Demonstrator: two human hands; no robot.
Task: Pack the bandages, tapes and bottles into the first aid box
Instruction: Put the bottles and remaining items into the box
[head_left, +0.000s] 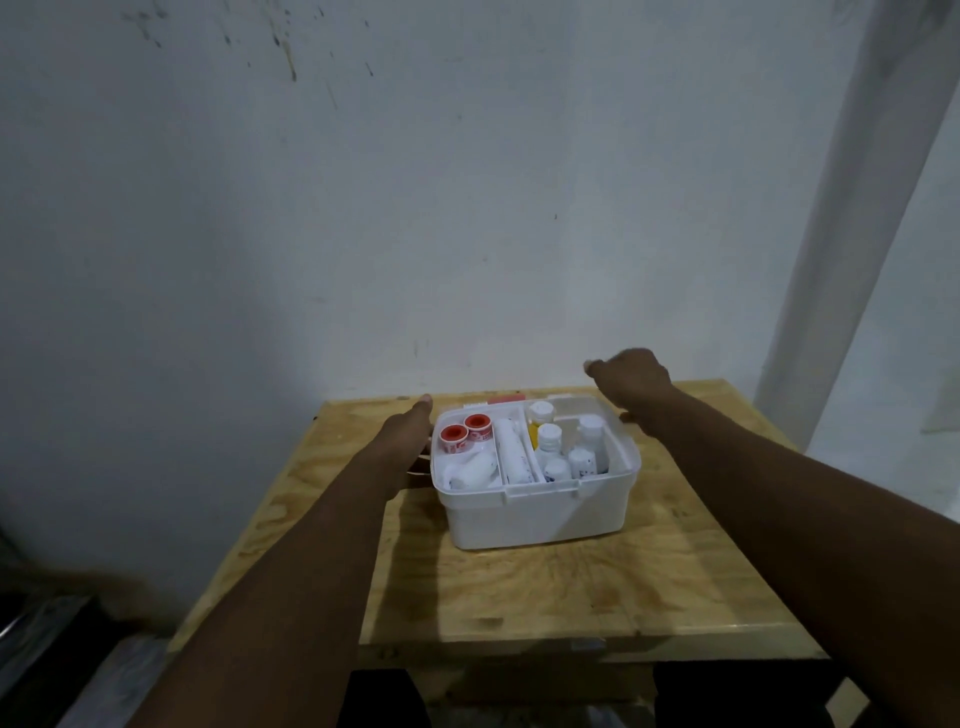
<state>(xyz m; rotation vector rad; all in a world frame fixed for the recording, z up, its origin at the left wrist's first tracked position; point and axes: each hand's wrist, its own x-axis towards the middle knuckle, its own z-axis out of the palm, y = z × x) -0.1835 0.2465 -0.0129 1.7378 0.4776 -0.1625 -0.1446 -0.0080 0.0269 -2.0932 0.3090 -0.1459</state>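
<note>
The white first aid box stands open on the wooden table. Its left compartment holds two tape rolls with red cores and white bandage rolls. Another bandage roll lies in the middle slot. Several white bottles stand in the right compartment. My left hand lies along the box's left side with its fingers stretched toward the back. My right hand hovers blurred at the back right corner, fingers curled; whether it grips anything is hidden. A strip of the lid shows behind the box.
The table stands against a pale, stained wall. A white post or frame rises at the right. Dark clutter lies on the floor at the lower left. The table's front edge is near my body.
</note>
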